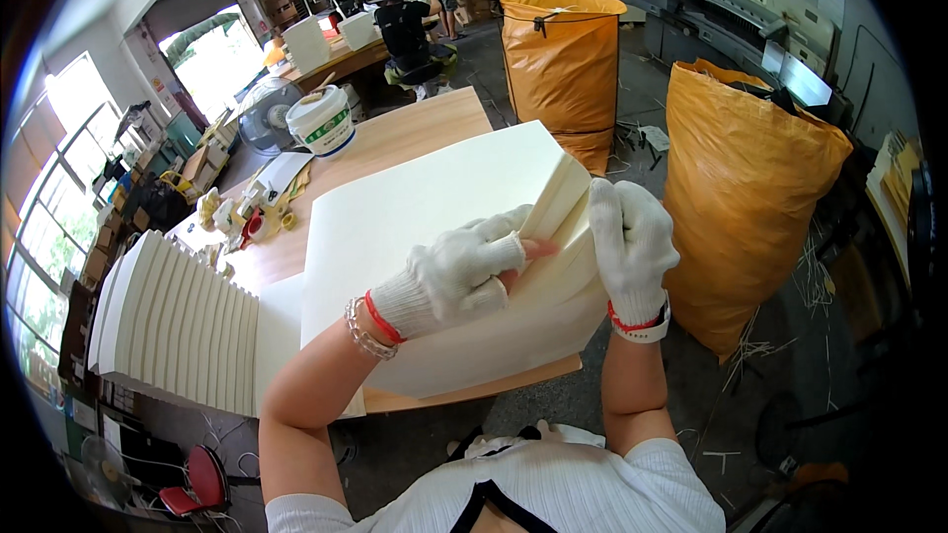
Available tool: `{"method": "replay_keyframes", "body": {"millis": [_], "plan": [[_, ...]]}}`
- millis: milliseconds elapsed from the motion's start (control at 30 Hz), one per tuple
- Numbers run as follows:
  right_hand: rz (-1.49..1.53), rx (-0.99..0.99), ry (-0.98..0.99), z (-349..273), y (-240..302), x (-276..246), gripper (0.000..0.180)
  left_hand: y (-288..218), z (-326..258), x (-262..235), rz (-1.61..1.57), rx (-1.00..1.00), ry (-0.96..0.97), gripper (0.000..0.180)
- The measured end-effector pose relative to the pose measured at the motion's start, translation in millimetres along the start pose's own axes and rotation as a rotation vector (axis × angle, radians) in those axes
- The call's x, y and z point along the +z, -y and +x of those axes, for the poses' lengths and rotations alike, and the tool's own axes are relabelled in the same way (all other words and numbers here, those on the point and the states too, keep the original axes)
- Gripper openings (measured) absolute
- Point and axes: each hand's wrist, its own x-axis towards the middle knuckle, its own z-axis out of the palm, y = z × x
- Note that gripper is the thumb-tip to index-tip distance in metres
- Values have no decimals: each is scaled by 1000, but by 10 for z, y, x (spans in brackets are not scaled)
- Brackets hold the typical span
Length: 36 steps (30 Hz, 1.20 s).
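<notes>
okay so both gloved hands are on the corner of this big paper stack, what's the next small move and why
Probably slide the left hand deeper into the gap: its bare fingertip is wedged between sheets while the right hand lifts the fanned corner of the cream paper stack.

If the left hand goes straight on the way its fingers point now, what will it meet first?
The left hand points rightward into the lifted corner of the cream paper stack. Its bare fingertip is already between sheets; further on it would probably meet the right hand, though depth is unclear.

Paper-finishing workshop: cutting machine (731, 0) upper right, paper stacks (178, 326) lower left, orange waste sacks (741, 197) at right, wooden worktables (415, 128).
</notes>
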Motion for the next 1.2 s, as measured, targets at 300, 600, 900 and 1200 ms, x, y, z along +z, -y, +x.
{"method": "replay_keyframes", "body": {"millis": [300, 600, 900, 1200], "plan": [[4, 79, 4, -34, -3, -20, 35, 25, 0, 71, 16, 47, -134, 48], [-20, 55, 43, -8, 11, -27, 27, -5, 1, 24, 52, 25, -58, 41], [-2, 30, 23, -37, -42, -46, 28, -6, 25, 94, 91, 106, -179, 42], [-9, 71, 44, -35, -35, -29, 28, -34, 9, 78, 52, 79, -121, 44]]}}
